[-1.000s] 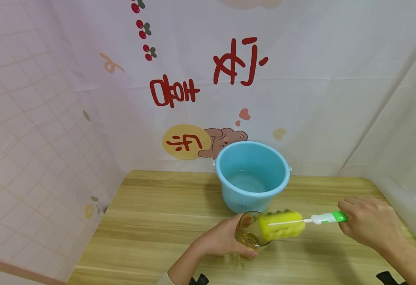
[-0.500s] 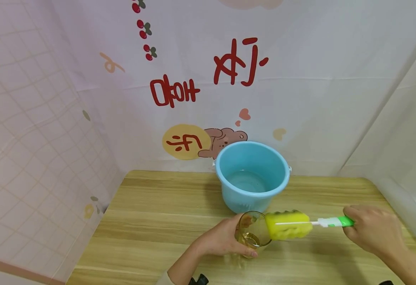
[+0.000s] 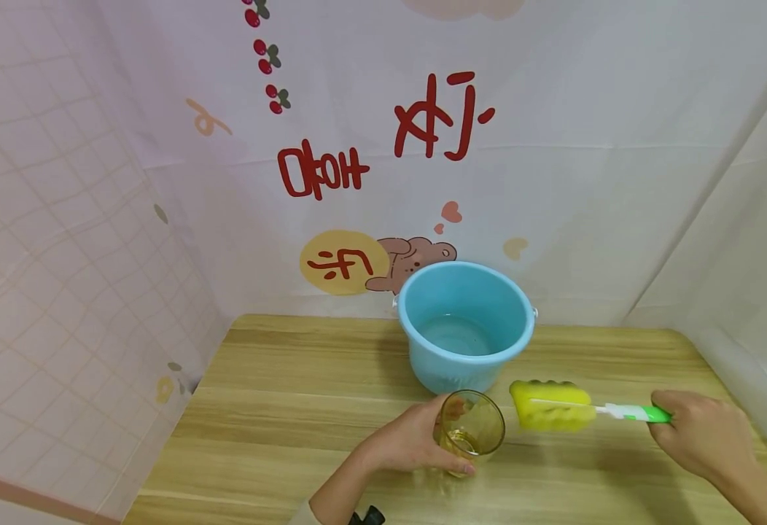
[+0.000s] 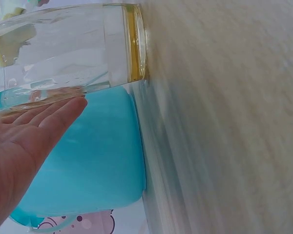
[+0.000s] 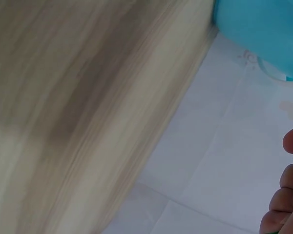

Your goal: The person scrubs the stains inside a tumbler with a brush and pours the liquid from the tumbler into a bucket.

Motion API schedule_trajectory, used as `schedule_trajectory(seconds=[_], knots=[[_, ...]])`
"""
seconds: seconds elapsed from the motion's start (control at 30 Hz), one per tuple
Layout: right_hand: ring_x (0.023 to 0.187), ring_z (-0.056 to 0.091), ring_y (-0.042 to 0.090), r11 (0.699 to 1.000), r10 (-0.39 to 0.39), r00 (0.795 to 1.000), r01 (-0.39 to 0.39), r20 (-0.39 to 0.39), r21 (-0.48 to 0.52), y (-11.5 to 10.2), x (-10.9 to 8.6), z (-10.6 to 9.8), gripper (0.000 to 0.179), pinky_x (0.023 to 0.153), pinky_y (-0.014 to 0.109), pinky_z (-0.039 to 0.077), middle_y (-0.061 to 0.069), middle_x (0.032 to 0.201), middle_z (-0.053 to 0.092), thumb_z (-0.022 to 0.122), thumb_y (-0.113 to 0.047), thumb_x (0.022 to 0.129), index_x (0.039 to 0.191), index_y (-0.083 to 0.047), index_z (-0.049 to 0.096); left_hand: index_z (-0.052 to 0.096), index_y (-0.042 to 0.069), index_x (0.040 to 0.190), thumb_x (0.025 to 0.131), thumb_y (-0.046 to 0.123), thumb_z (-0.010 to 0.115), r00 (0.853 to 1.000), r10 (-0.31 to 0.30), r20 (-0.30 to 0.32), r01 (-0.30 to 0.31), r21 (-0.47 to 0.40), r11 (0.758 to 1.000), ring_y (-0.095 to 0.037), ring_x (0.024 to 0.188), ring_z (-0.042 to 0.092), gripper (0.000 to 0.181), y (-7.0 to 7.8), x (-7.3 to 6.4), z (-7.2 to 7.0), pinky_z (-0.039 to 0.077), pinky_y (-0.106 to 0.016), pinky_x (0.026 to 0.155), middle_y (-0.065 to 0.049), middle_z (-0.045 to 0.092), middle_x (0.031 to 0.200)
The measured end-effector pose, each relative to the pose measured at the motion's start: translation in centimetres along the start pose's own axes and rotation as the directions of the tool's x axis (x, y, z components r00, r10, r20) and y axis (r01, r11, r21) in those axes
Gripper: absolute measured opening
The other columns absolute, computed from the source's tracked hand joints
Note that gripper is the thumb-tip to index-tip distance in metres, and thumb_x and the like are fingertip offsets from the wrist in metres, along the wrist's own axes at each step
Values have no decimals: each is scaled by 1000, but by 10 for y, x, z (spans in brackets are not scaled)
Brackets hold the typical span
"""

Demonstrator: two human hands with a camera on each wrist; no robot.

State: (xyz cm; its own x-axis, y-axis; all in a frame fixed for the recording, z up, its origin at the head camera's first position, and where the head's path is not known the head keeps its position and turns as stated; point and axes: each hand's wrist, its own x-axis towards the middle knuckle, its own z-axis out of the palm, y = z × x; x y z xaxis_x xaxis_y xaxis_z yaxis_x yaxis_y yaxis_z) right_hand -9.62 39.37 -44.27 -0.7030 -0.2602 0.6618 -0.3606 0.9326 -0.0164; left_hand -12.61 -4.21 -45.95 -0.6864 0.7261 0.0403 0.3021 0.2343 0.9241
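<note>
My left hand [image 3: 416,440] holds a clear, amber-tinted drinking glass [image 3: 485,430] round its side, thumb in front and fingers behind. In the left wrist view the fingers lie along the wall of the glass [image 4: 63,53], whose thick base is down at the tabletop. My right hand [image 3: 705,437] grips the green and white handle of a sponge cup brush. Its yellow sponge head [image 3: 554,406] points left, a short gap to the right of the glass rim and above the table. Only curled fingers [image 5: 285,195] of that hand show in the right wrist view.
A light blue bucket [image 3: 465,359] with water in the bottom stands just behind the glass, near the back edge of the wooden table [image 3: 278,394]. A printed white cloth [image 3: 587,219] hangs behind the table, with more cloth at both sides.
My right hand has drawn the sponge brush to the right, so its head has come away from the glass rim. The left hand and the glass have stayed in place.
</note>
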Motion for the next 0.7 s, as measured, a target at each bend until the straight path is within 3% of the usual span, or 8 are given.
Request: schedule_trajectory(seconds=[0.27,0.5,0.7], knots=[[54,14,3,994,108,988,-106,108,-28,11,-13,2,43,43,25,16,-17,61,17,60,-5,69,61,-30,27,46,30,152,82,27,94,1000,4,-9,-4,-2,1000,-6,127,55,85,0,0,0,44,-28,110,11,59,138],[52,18,5,988,155,975,-152,157,-28,21,-20,6,43,42,27,19,-14,59,21,61,-3,73,61,-30,29,46,29,152,82,25,94,1000,3,-7,-3,-14,1000,-6,128,55,85,0,1,0,44,-28,110,11,60,138],[51,22,10,974,225,949,-223,221,-34,28,-26,9,41,43,30,20,-10,57,25,58,-3,80,61,-28,31,46,30,151,82,25,94,1000,-1,-6,1,-14,1000,-6,128,55,84,0,1,1,44,-28,110,12,59,138]])
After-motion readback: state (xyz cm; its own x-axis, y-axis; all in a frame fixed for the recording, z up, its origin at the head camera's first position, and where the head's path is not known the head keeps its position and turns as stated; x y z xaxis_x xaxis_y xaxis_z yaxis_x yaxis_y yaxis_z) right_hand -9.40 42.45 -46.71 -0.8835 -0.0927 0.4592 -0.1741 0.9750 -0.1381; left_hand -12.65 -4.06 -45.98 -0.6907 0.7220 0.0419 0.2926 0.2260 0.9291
